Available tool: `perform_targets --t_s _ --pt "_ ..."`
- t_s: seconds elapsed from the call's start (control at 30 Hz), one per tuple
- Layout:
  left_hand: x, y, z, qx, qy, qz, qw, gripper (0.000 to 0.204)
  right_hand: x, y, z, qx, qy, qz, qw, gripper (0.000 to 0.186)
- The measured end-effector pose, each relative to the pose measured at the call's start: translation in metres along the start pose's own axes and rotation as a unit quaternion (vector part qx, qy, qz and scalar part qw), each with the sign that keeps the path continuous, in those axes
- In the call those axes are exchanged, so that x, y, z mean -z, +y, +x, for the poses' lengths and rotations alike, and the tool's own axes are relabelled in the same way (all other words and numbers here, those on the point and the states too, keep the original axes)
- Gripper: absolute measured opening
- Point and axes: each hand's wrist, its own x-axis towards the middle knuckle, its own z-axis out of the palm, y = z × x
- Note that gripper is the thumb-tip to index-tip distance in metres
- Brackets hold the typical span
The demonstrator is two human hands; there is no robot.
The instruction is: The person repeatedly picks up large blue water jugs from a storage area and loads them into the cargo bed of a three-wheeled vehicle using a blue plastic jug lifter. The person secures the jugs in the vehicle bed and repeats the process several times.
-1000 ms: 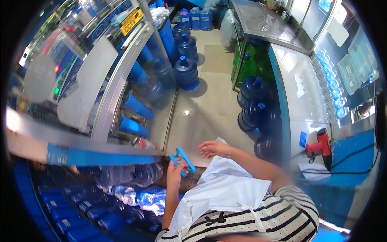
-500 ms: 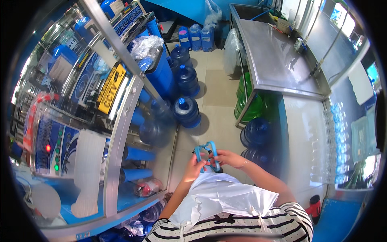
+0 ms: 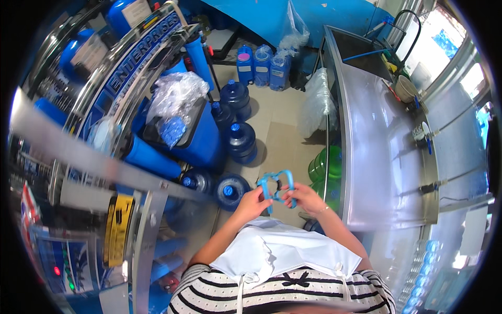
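Tiled floor (image 3: 282, 141), blue frame (image 3: 265, 190) between left hand (image 3: 253, 203) and right hand (image 3: 307, 200), both gripping it

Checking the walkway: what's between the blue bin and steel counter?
In the head view: jugs by the bin, tiled floor, then clear plastic by the counter.

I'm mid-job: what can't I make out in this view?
Head view:
- Light blue frame: gripped parts, hidden by left hand and right hand.
- Blue bin: top, partly covered by clear plastic.
- Green bottles: partly hidden by steel counter.
- Small bottles: blurred near lower right rim.
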Motion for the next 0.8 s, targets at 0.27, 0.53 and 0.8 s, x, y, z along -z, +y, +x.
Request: perform_targets --t_s 0.27,0.53,0.8 --pt "0.034 0.072 0.247 -0.080 -0.155 0.017 0.985 0.020 0.125 -0.111 0.086 0.128 0.197 0.114 0.965 0.025" --pt "0.102 0.106 0.462 -0.038 -0.057 0.003 0.998 0.023 0.235 -0.282 0.267 0.134 0.201 0.008 0.970 0.032" --pt "0.170 0.105 0.605 -0.004 0.022 -0.052 0.998 0.022 0.238 -0.401 0.425 0.106 0.062 -0.074 0.990 0.031"
